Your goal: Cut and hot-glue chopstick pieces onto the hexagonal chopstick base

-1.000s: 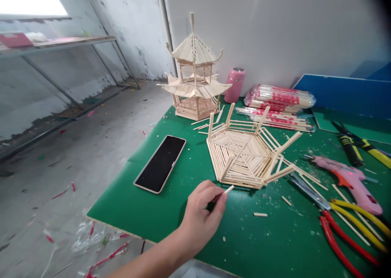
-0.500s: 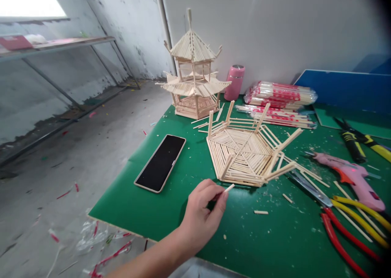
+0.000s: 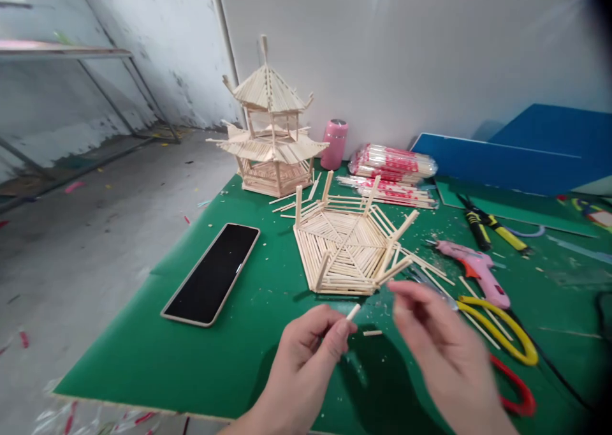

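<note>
My left hand [image 3: 310,352] pinches a short wooden stick piece [image 3: 352,312] between thumb and fingertips, its pale end pointing up and right. To its right, my right hand [image 3: 442,352] hovers over the scissors; motion smears its half-curled fingers, and I cannot make out anything in them. Just beyond both hands sits a hexagonal stick base [image 3: 344,250] with upright posts and low rails along some sides. Another short stick piece [image 3: 373,333] lies on the green tabletop [image 3: 268,358] between my hands. Scissors [image 3: 519,336] with yellow and red handles are partly hidden behind my right hand.
A finished-looking stick pagoda [image 3: 272,135] stands behind, beside a pink flask [image 3: 335,145] and bagged sticks [image 3: 394,167]. A phone [image 3: 213,275] lies at left. A pink glue gun [image 3: 475,269] and yellow-black pliers [image 3: 492,224] lie at right.
My right hand has come into view from the right. My left hand still pinches the stick piece. The view has turned rightward, so the table's things appear further left.
</note>
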{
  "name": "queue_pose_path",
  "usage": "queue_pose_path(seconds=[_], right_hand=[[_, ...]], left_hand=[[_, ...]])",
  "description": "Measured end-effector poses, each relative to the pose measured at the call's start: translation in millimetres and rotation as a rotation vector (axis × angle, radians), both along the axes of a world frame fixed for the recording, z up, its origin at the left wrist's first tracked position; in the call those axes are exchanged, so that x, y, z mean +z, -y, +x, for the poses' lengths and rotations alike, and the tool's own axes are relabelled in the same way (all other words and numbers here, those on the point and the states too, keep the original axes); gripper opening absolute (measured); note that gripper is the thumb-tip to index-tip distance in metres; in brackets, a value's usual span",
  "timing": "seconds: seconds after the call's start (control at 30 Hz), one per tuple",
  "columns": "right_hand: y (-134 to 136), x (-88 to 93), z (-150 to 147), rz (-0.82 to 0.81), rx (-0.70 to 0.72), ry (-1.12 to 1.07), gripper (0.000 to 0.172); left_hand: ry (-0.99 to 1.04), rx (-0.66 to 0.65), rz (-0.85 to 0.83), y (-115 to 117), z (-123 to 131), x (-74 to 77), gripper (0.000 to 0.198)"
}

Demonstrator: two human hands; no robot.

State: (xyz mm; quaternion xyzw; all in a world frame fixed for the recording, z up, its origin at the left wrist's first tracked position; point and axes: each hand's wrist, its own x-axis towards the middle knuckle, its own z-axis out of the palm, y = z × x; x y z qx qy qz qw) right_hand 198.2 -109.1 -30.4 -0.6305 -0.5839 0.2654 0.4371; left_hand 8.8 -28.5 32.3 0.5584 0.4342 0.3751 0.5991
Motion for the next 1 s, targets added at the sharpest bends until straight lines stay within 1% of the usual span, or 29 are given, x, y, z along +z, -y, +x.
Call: queue_pose_path(seconds=[0.03,0.07,0.1,0.13,0.17,0.23,0.33,0.4,0.47,0.53,0.67,0.73,0.87,0.93,0.97,1.0], right_hand=[[-22.5,25.3,-10.1,-0.038,0.046,-0.040,0.021],[-41.0,46.2,-19.5,-0.063,0.095,-0.086,0.017],[-54.7,61.8,-27.4,-0.070,0.138,-0.128,0.012],[-63.3,71.9,-33.4,-0.047,0.165,-0.162,0.012],[-67.5,77.0,-37.4,-0.036,0.189,-0.181,0.014],[-67.0,76.9,-40.0,-0.044,0.234,-0.208,0.020],[-60.6,69.6,-37.4,-0.083,0.273,-0.240,0.018],[-59.6,68.5,-35.7,-0.105,0.273,-0.237,0.017],[-61.4,70.3,-35.2,-0.106,0.262,-0.215,0.016],[-64.0,72.4,-35.1,-0.095,0.249,-0.181,0.016],[-66.7,72.6,-35.4,-0.086,0.239,-0.114,0.014],[-66.1,72.2,-37.2,-0.087,0.241,-0.084,0.014],[-62.6,75.8,-40.2,-0.081,0.270,-0.036,0.016],[-62.1,79.1,-31.7,-0.077,0.282,-0.001,0.012],[-62.6,80.5,-22.2,-0.078,0.256,0.030,0.011],[-63.5,81.2,-8.6,-0.084,0.197,0.077,0.014]], left_hand=[[0.046,-0.020,-0.050,0.8,3.1,1.6,0.026],[0.084,-0.034,-0.089,1.4,5.6,2.6,0.026],[0.115,-0.042,-0.115,1.7,7.5,3.1,0.026],[0.133,-0.047,-0.134,1.9,8.7,3.3,0.027],[0.141,-0.051,-0.146,1.9,9.2,3.2,0.028],[0.142,-0.081,-0.164,2.1,8.5,3.0,0.030],[0.142,-0.141,-0.203,2.4,6.5,3.1,0.033],[0.143,-0.169,-0.244,1.9,6.2,3.3,0.035],[0.147,-0.177,-0.278,0.4,7.0,3.2,0.035],[0.149,-0.150,-0.293,-1.8,8.2,3.0,0.031],[0.113,-0.067,-0.270,-5.3,8.9,3.4,0.025],[0.079,-0.080,-0.246,-6.1,8.2,4.0,0.023],[-0.007,-0.155,-0.183,-8.1,7.3,5.4,0.023],[-0.038,-0.170,-0.147,-10.6,7.3,6.0,0.023],[-0.050,-0.174,-0.133,-12.4,7.2,6.3,0.023],[-0.058,-0.177,-0.122,-14.4,7.1,6.5,0.023]])
